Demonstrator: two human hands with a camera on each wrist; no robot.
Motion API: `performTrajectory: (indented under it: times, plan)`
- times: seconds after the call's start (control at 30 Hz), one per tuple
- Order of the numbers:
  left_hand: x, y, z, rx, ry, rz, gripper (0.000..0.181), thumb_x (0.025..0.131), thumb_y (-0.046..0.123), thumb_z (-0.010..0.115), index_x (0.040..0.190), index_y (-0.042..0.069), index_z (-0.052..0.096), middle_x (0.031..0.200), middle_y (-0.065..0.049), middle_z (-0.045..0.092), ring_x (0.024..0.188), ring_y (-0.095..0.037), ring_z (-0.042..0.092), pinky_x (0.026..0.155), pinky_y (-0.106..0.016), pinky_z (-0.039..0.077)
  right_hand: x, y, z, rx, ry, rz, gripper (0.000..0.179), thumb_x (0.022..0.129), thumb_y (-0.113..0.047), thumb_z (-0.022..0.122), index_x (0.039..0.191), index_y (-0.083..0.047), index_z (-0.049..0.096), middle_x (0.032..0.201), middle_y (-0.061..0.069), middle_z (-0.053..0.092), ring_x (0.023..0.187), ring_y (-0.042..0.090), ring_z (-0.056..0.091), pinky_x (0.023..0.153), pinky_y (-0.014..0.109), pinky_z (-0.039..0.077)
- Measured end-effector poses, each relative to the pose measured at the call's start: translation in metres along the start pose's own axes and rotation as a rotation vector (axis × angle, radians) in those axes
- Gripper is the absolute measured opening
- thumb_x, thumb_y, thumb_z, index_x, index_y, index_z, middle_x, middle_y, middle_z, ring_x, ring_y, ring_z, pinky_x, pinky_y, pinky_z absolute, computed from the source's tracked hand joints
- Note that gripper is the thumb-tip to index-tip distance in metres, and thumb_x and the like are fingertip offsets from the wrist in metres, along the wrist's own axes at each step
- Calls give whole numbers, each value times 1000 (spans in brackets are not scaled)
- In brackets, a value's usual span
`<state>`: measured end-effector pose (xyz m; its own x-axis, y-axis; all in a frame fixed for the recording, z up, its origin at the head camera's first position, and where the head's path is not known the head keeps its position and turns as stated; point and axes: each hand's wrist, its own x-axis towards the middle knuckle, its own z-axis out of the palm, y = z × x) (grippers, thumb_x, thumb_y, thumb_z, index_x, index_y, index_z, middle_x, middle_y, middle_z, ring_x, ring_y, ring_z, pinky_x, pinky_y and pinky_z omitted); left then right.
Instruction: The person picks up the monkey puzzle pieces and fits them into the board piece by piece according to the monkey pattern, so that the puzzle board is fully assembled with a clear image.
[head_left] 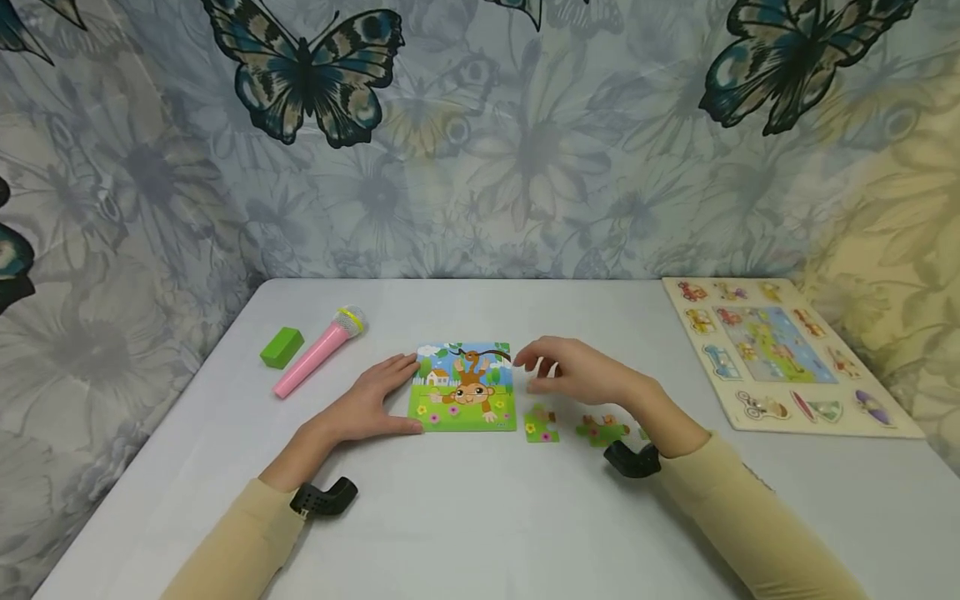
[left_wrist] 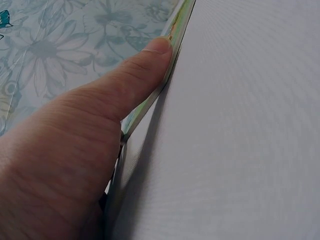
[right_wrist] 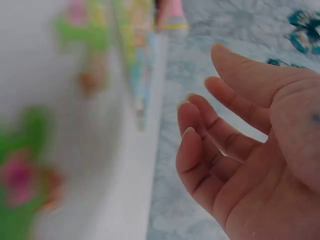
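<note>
A square puzzle board (head_left: 461,408) with a hanging monkey picture lies mid-table. My left hand (head_left: 372,402) is spread along its left side, fingertips at the upper left edge and the thumb at the lower left corner. The left wrist view shows that thumb (left_wrist: 135,75) pressed to the board's thin edge. Just beyond the board's right edge my right hand (head_left: 581,367) hovers with loosely bent fingers, and the right wrist view shows nothing between them. Below it lie a green puzzle piece (head_left: 541,425) and a second piece (head_left: 602,431); the right wrist partly hides another bit of green.
To the left lie a pink toy microphone (head_left: 318,357) and a green block (head_left: 282,347). A large picture board (head_left: 780,412) with several animal and toy shapes fills the table's right side. Behind the white table (head_left: 465,517) hangs a butterfly-patterned cloth (head_left: 450,208).
</note>
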<state>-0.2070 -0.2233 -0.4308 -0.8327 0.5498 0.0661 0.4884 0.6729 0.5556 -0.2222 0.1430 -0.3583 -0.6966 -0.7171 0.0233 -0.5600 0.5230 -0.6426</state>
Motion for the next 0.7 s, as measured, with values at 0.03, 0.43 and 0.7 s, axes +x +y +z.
performTrajectory:
  times: [0.03,0.43,0.7]
  plan:
    - [1,1,-1,-1,1,1,99,80,47,83,155,1,37,163,-12,29,151,-35,17,118,-58,15,-5,1,2,-1,-5,2,33,96,-15,71,126,-2,64,113,9,63,96,18,62,81,34,54]
    - [-3,1,0,-11,-9,-12,100,80,50,82,155,1,37,163,-12,28,151,-36,16,118,-60,15,-29,9,27,-32,-59,83,40,91,-26,78,122,-5,63,103,-2,58,92,16,55,81,31,51]
    - [0,1,-1,-4,-12,-15,101,81,52,81,156,2,36,164,-11,27,151,-35,15,118,-60,15,-29,9,34,-101,-38,121,42,88,-32,81,118,-8,64,101,-5,54,92,13,53,84,33,49]
